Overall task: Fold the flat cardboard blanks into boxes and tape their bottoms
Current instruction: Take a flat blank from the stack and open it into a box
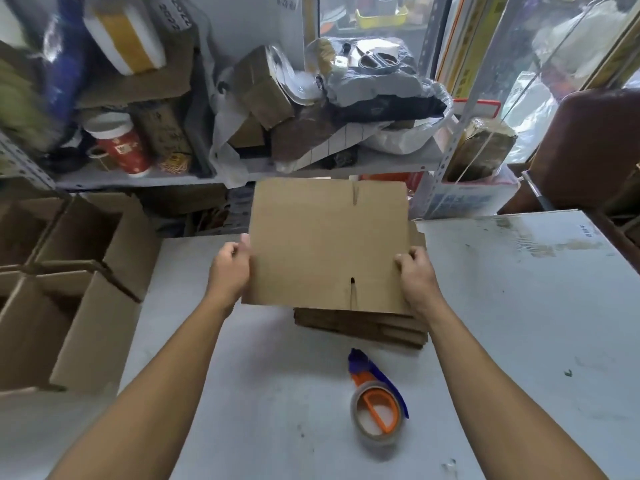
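I hold a flat brown cardboard blank (322,244) above the white table, tilted up toward me. My left hand (230,268) grips its left edge and my right hand (415,275) grips its right edge. Under the blank lies a low stack of more flat blanks (360,325). A tape dispenser (377,407) with a clear roll, an orange core and a blue handle rests on the table nearer to me, to the right of centre.
Several folded open boxes (79,289) stand at the left beside the white table (519,306). A cluttered metal shelf (311,168) with bags, cartons and a red cup runs behind the table. A dark chair (588,150) stands at the far right.
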